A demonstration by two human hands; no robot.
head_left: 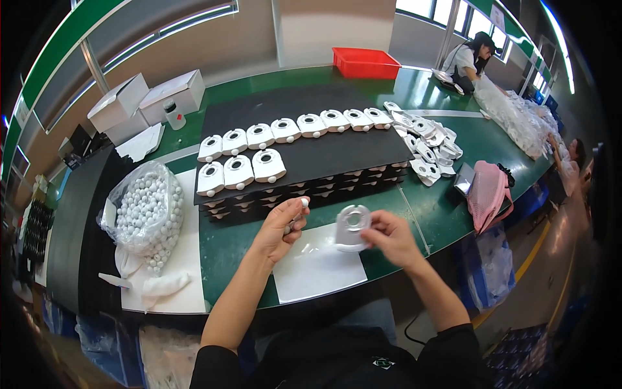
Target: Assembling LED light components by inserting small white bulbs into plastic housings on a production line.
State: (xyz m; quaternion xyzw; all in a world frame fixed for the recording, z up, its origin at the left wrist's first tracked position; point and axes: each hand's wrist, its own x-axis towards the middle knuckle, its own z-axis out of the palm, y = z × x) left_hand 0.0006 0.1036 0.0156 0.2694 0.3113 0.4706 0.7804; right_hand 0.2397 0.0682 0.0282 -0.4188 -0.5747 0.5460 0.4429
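My left hand [280,232] pinches a small white ball [304,202] between thumb and forefinger. Its other fingers curl in, with something round and pale partly hidden behind them. To its right, my right hand [394,240] grips the edge of a flat white plastic part [348,240] with a round opening and a rounded top. Both hands are above a white sheet [317,275] at the table's near edge. Beyond them, similar white parts [269,166], each with a ball at its lower edge, stand in two rows on a stack of black trays [330,155].
At left, a clear bag of white balls [146,207] lies on a white board [194,246]. Loose white parts [427,146] are heaped right of the trays, near a pink mesh bag [487,194]. A red bin [366,63] stands at the back; a co-worker [463,61] sits far right.
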